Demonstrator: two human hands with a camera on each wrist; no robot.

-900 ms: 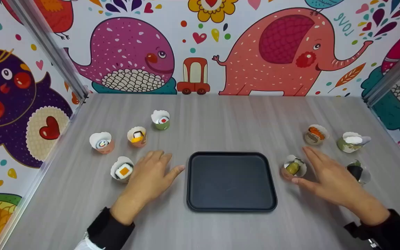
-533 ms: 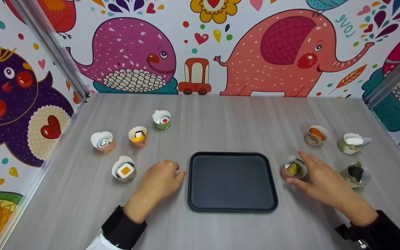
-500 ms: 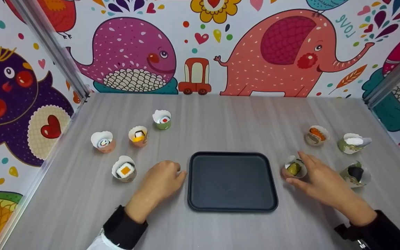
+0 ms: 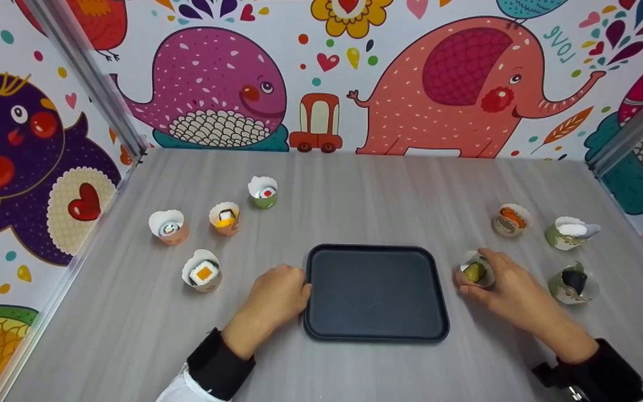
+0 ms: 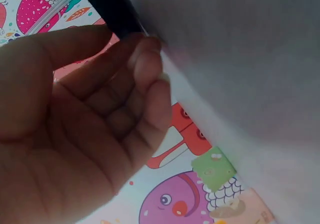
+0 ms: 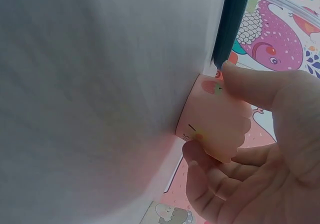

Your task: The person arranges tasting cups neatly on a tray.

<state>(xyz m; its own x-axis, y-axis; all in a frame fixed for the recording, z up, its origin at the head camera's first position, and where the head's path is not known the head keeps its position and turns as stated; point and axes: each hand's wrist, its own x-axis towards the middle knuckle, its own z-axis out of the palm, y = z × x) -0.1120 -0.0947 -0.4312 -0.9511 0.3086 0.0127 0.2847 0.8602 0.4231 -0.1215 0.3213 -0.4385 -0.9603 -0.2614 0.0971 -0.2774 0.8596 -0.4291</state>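
A dark rectangular tray lies flat on the table. At its left rim my left hand pinches the edge, and the left wrist view has thumb and index finger meeting at the tray with the other fingers curled. On the right, a pink paper cup with a scalloped rim sits between the thumb and fingers of my right hand. Inside that cup is a green, rounded sushi-like piece. The cup's base is right at the tabletop in the right wrist view.
Several paper cups with sushi-like pieces stand on the left, the nearest a cup with an orange-centred piece. To the right are an orange-topped cup, a green cup with a white piece and a cup with a dark piece. Patterned walls surround the table.
My left hand has moved right from beside the left cups to the tray's rim, its fingers curling. My right hand has closed its thumb and fingers around the pink cup.
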